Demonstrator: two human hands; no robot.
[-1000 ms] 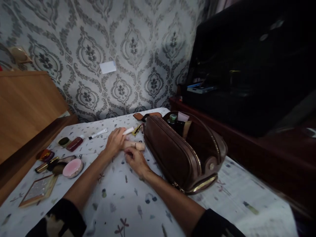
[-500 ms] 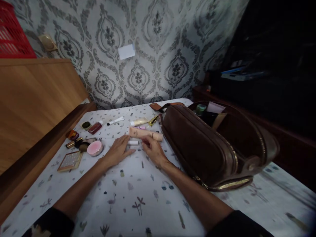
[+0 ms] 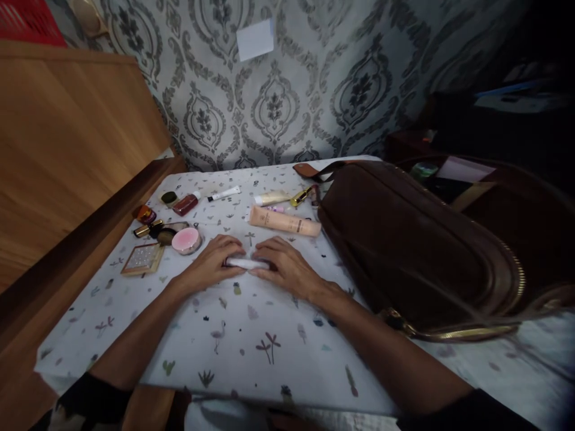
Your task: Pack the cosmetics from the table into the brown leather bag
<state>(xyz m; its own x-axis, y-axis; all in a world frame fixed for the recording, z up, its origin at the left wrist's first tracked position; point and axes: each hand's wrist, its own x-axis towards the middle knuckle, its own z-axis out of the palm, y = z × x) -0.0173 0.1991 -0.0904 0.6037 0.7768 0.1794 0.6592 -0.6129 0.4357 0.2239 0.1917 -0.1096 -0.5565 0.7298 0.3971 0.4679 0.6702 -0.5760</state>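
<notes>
Patterned wallpaper (image 3: 274,108) backs a counter (image 3: 242,371) spread with a white printed cloth, where cosmetics lie in loose groups and a brown bag (image 3: 404,233) stands open at the right. Between the two hands, near the middle of the cloth, is a slim white tube (image 3: 245,263). The left hand (image 3: 214,261) has its fingers curled narrowly around one end; the right hand (image 3: 283,264) pinches the other. Whether the tube touches the cloth is hard to tell.

The step in hand seems to be handling this tube with both hands; the next move probably calls for a light, level grip at both ends, clear of the peach tube (image 3: 283,222) just beyond.

Half a second ago, the right fingers were at the peach tube and the white one lay close against its near side. Now the peach tube lies apart from both hands, and the view has shifted.
</notes>
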